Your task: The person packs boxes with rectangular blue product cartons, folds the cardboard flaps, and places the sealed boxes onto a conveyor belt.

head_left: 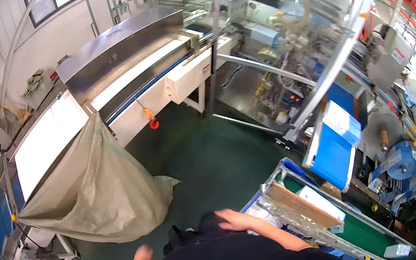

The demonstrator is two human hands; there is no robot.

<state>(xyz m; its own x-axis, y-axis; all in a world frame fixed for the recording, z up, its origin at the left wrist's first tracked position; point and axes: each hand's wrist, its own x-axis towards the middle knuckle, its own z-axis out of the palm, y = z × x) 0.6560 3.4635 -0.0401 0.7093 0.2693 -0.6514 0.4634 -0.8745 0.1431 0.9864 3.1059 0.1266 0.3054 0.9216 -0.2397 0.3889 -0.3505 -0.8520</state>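
Far above both hands stands the biggest thing, a long conveyor machine (pixel 153 67) with a smooth hood of brushed steel, flat white side panels and a thin blue belt edge. Up and to the right of the right hand (pixel 237 220) is a packing machine (pixel 301 31) behind clear, shiny guard panels in a grey metal frame, full of tubes and small parts that I cannot tell apart. Above the left hand (pixel 142 255) hangs a large sack (pixel 92 193) of coarse woven fabric, beige and wrinkled, wide at the bottom where it lies on the floor (pixel 207 157), which is dark green and smooth. To the right of the right hand leans a flat blue panel (pixel 336 155), and further right is a roll of blue film (pixel 403 163), round with a hollow core.

Just beside the right hand, on its right, is a blue crate (pixel 286 165) with a flat brown cardboard piece (pixel 300 205) and crinkled clear plastic wrap (pixel 283 215) on it. The right hand has its fingers bent and close together, resting at the left edge of this crate, touching or nearly touching it; I cannot tell if it holds something. The left hand is blurred, in the air over the floor, well apart from the crate; it holds nothing that I can see, and I cannot tell how its fingers stand. A small orange-red ball handle (pixel 153 123) hangs under the conveyor.
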